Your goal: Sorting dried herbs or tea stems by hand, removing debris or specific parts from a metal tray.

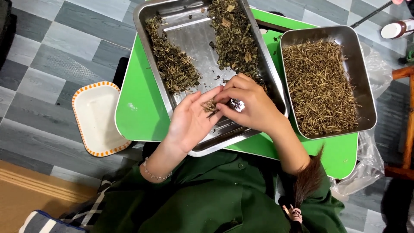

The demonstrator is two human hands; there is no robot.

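My left hand lies palm up over the near end of a large steel tray, with a small clump of dried herb stems resting on its fingers. My right hand pinches at that clump with thumb and fingertips. Two heaps of dried green herbs lie in the tray, one on the left and a leafier heap on the right. A second steel tray to the right holds a bed of pale cut stems.
Both trays sit on a green table. A white plate with an orange dotted rim lies on the grey tiled floor at the left. A clear plastic bag hangs at the table's right corner. A white-capped bottle stands at the top right.
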